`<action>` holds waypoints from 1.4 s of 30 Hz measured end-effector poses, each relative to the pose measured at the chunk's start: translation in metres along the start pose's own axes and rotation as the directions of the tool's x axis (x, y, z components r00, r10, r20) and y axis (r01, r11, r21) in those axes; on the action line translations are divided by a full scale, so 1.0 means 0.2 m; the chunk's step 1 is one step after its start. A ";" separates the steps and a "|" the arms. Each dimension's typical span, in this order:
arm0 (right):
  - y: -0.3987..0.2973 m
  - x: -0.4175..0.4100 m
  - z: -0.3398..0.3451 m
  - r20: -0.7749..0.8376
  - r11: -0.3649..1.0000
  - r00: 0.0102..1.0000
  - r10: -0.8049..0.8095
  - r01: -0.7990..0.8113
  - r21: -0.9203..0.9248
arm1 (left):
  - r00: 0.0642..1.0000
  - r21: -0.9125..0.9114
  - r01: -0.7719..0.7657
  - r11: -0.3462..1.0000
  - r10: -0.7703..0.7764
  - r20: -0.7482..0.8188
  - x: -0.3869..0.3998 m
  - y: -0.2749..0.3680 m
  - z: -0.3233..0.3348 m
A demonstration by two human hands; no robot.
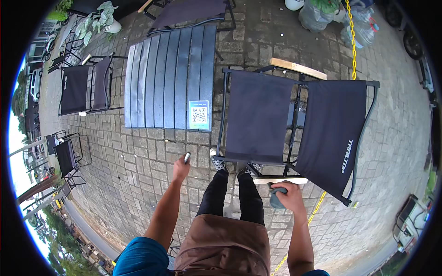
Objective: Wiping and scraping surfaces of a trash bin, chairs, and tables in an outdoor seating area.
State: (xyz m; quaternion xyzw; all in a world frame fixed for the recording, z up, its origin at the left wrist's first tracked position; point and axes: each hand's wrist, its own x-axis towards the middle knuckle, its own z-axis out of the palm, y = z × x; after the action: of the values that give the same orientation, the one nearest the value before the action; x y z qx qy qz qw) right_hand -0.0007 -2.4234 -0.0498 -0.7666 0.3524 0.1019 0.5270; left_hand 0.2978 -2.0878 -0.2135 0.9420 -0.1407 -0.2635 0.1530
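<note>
My left hand (181, 169) is closed around a small dark object with a pale end (187, 157); its exact kind is unclear. It is held over the paving, apart from the table. In my right hand (291, 195) is a bunched grey-green cloth (277, 199), right by the near wooden armrest (281, 180) of a folding camp chair. This chair has a black fabric seat (259, 117) and a backrest (333, 127) with printed lettering. Whether the cloth touches the armrest is hard to tell. The far wooden armrest (298, 68) lies across the seat.
A dark slatted table (165, 79) bears a printed code card (199, 115). More folding chairs (74, 89) stand left and beyond. A yellow chain (353, 45) runs behind the near chair. Full plastic bags (316, 15) and a potted plant (114, 27) sit on brick paving (138, 179).
</note>
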 end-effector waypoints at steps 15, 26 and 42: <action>-0.58 1.21 0.98 -0.158 0.944 0.949 0.272 -0.295 -0.147 | 0.913 -0.802 0.292 0.521 -0.400 0.072 0.84 -0.81 -1.10; -0.53 1.19 1.30 -0.420 0.889 0.783 0.458 -0.409 0.208 | 0.924 -0.780 0.383 0.495 -0.205 0.323 1.07 -1.07 -1.13; -0.69 0.43 2.21 -0.231 0.877 0.853 0.468 -0.416 0.241 | 0.932 -0.827 0.330 0.455 -0.296 0.209 0.92 -1.54 -1.36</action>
State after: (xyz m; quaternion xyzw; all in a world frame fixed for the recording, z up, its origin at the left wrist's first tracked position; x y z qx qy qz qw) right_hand 0.2464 -2.0434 -0.1808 -0.6195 0.5991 0.0778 0.5012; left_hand 0.6531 -1.8120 -0.1881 0.7497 0.1791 -0.3379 0.5401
